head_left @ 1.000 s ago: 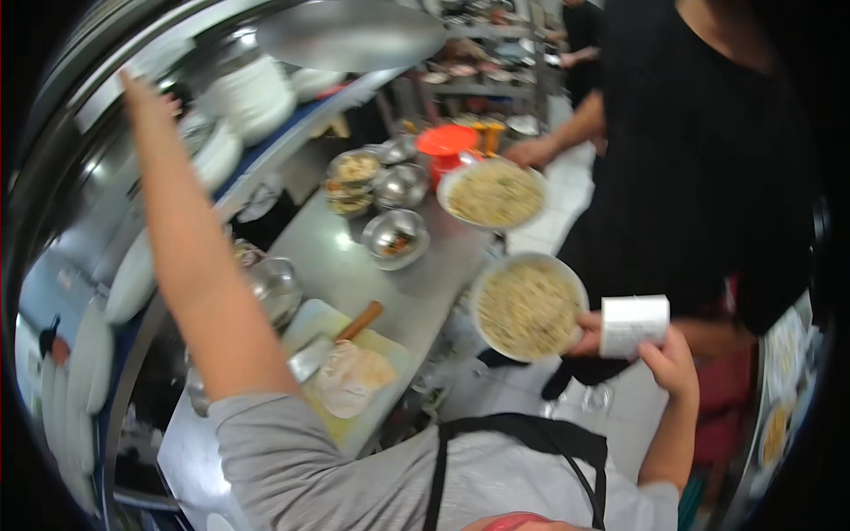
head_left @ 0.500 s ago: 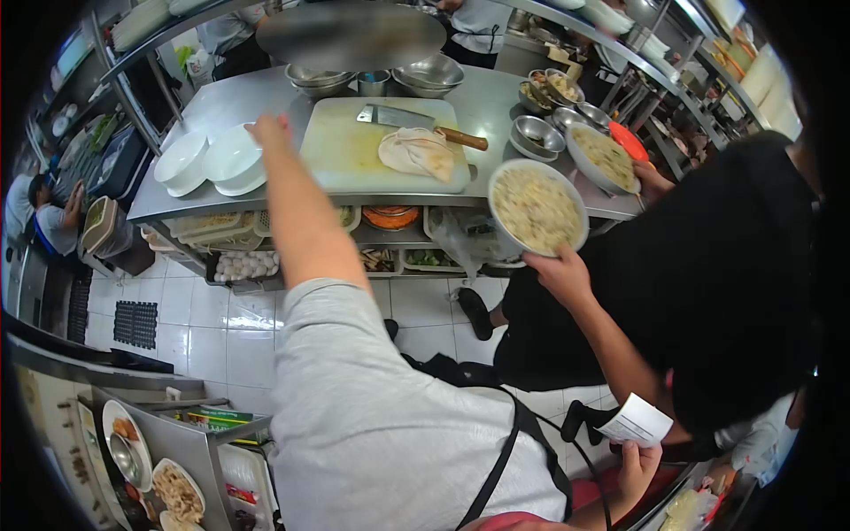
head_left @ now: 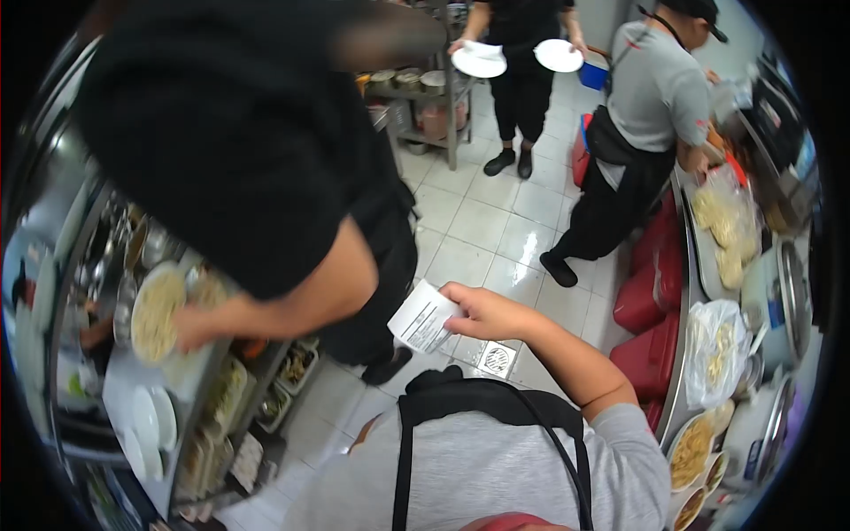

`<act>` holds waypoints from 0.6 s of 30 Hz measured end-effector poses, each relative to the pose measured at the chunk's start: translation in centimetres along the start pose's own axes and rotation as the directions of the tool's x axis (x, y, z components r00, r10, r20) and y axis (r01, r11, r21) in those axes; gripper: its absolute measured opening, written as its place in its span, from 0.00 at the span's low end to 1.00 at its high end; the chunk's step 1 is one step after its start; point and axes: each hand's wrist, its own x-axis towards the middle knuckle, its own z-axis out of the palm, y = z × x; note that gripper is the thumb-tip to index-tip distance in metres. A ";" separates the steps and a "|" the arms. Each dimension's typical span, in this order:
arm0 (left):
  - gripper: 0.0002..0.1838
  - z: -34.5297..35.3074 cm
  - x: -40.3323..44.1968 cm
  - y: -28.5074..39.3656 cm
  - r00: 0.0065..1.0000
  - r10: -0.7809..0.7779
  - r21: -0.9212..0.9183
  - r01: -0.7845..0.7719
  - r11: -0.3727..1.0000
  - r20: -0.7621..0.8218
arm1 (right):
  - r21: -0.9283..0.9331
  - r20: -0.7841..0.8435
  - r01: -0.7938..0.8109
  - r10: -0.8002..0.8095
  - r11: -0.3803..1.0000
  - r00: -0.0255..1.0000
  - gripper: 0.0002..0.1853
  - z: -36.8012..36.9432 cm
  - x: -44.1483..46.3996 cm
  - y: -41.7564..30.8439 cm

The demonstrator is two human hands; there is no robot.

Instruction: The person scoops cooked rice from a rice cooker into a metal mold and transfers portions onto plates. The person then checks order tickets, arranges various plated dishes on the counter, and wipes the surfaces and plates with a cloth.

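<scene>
My right hand [head_left: 478, 311] is raised in front of my chest with a small white printed paper slip [head_left: 425, 317] pinched between thumb and fingers. The printed lines on it are too small to read. My left hand is out of sight. Beside me, a co-worker in black reaches with one hand [head_left: 199, 326] to a white bowl of pale food [head_left: 159, 314] above the steel table.
White plates [head_left: 152, 416] sit on the table at left, with food trays [head_left: 228, 396] beneath. Ahead, a person holds two white plates [head_left: 479, 60]. Another person in grey [head_left: 660, 84] stands at the right counter. Red bins [head_left: 644, 354] line that counter. A floor drain [head_left: 498, 357] lies ahead.
The view has swung right, toward the aisle. My left hand, outstretched near the white plates before, has left the view. My right hand still grips the paper slip, now more central.
</scene>
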 end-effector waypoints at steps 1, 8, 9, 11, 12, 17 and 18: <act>0.22 2.9 -0.4 -0.4 0.993 -0.047 0.125 0.034 0.992 0.104 | 0.001 -0.008 0.034 -0.034 0.999 0.999 0.16 -1.0 0.7 0.7; 0.25 1.0 6.6 26.8 0.860 0.487 -0.048 -0.499 0.866 -0.151 | 0.436 -0.540 0.221 0.057 0.872 0.840 0.23 -8.7 5.7 4.7; 0.25 -0.5 5.2 34.3 0.777 0.567 -0.142 -0.615 0.775 -0.273 | 0.463 -0.562 0.219 0.094 0.859 0.822 0.23 -9.9 5.7 4.8; 0.25 -3.2 3.0 44.5 0.638 0.630 -0.264 -0.764 0.589 -0.442 | 0.502 -0.596 0.209 0.160 0.839 0.787 0.23 -12.2 6.0 5.7; 0.26 -3.3 2.2 46.6 0.600 0.640 -0.292 -0.797 0.528 -0.481 | 0.514 -0.606 0.200 0.188 0.834 0.773 0.22 -13.2 6.0 6.4; 0.27 5.1 7.3 38.0 0.738 0.585 -0.179 -0.660 0.730 -0.336 | 0.563 -0.624 0.204 0.250 0.801 0.740 0.22 -18.2 6.2 10.3; 0.28 8.5 8.7 33.5 0.826 0.515 -0.101 -0.547 0.831 -0.229 | 0.569 -0.623 0.200 0.259 0.798 0.738 0.23 -19.3 6.1 11.2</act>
